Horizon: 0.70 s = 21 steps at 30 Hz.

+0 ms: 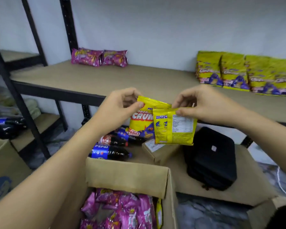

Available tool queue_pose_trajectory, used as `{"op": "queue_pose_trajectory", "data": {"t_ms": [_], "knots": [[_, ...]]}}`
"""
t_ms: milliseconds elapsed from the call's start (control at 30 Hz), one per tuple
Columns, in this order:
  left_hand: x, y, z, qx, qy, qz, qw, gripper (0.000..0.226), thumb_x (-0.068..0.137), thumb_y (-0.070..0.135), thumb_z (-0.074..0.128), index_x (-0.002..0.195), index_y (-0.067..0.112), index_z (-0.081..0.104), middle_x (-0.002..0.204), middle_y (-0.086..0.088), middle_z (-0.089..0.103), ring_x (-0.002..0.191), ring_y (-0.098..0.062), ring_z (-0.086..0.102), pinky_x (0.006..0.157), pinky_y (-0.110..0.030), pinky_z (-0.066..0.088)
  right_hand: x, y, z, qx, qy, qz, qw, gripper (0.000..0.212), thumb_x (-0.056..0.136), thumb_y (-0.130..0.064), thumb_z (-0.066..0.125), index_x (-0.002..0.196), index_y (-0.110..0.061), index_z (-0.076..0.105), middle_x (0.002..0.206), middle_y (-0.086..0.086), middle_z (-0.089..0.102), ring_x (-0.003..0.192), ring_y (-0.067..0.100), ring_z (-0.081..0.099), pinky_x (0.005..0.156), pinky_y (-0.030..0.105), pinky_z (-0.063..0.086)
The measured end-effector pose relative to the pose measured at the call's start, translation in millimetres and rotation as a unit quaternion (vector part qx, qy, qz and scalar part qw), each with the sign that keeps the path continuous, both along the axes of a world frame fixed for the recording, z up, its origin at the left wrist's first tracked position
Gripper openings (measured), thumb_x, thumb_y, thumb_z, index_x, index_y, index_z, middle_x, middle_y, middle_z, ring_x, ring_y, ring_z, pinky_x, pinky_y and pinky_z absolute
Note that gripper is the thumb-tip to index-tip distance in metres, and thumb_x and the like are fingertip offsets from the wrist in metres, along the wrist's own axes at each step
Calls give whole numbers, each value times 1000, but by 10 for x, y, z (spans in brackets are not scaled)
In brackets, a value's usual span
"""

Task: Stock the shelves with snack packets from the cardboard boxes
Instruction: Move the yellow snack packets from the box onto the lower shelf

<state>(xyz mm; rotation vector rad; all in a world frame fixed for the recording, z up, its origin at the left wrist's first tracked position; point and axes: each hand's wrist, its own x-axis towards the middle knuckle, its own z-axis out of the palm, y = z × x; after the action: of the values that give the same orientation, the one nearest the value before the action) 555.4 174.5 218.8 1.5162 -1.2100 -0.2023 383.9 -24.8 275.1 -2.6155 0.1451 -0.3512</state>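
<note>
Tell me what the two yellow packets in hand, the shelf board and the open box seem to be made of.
Front-facing yellow packet and back-facing yellow packet: likely thin printed plastic film, glossy, with crimped top seals and creases.
Shelf board: looks like matte particleboard or MDF, tan and grainless, on a dark frame that is probably metal.
Open box: brown cardboard, dull, with folded flaps.

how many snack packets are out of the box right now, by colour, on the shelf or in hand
pink packets on the shelf: 2
green-yellow packets on the shelf: 4
yellow packets in the hands: 2, one in the left hand, one in the right hand
total: 8
</note>
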Motion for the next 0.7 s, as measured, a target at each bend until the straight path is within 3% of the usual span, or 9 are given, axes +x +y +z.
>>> {"op": "queue_pose_trajectory", "data": {"t_ms": [100, 200, 300, 467, 567, 700], "knots": [[-4, -250, 284, -23, 2, -7, 1000, 6, 95, 9, 63, 93, 15, 63, 86, -5, 73, 76, -10, 65, 68, -34, 54, -88, -231, 277, -8, -22, -18, 1000, 12, 83, -8, 78, 88, -18, 76, 74, -3, 72, 64, -2, 61, 60, 10, 43], [2, -512, 526, -36, -3, -2, 999, 1, 95, 9, 63, 95, 10, 63, 85, -4, 73, 74, -9, 66, 61, -34, 55, -141, -505, 518, 3, -44, -38, 998, 13, 84, -9, 76, 89, -21, 76, 83, 2, 75, 74, 9, 67, 69, 23, 51], [29, -783, 705, -41, 1, 8, 999, 4, 96, 9, 61, 94, 13, 62, 87, -8, 74, 75, -12, 67, 61, -32, 55, -181, -758, 718, 0, -69, -62, 996, 11, 86, -10, 76, 89, -20, 76, 87, 7, 75, 76, 18, 68, 70, 31, 53], [78, -1316, 859, -53, 8, 27, 998, 10, 96, 11, 61, 89, 19, 63, 81, -8, 74, 68, -13, 64, 61, -26, 49, -263, -1220, 916, -6, -78, -99, 992, 15, 86, -7, 75, 86, -22, 75, 85, 8, 76, 76, 12, 66, 78, 37, 54], [103, -1694, 878, -61, 34, 43, 997, 12, 96, 12, 62, 87, 20, 63, 79, -10, 74, 62, -16, 61, 61, -29, 46, -318, -1564, 968, -13, -76, -115, 990, 13, 86, -8, 75, 88, -21, 75, 87, 8, 76, 80, 20, 69, 81, 41, 54], [56, -2248, 906, -72, 62, 51, 994, 10, 96, 13, 62, 87, 18, 62, 77, -7, 74, 60, -15, 67, 55, -26, 52, -397, -2047, 1007, -1, -77, -133, 988, 14, 86, -8, 75, 87, -22, 75, 85, 9, 75, 77, 16, 67, 75, 32, 50]]}}
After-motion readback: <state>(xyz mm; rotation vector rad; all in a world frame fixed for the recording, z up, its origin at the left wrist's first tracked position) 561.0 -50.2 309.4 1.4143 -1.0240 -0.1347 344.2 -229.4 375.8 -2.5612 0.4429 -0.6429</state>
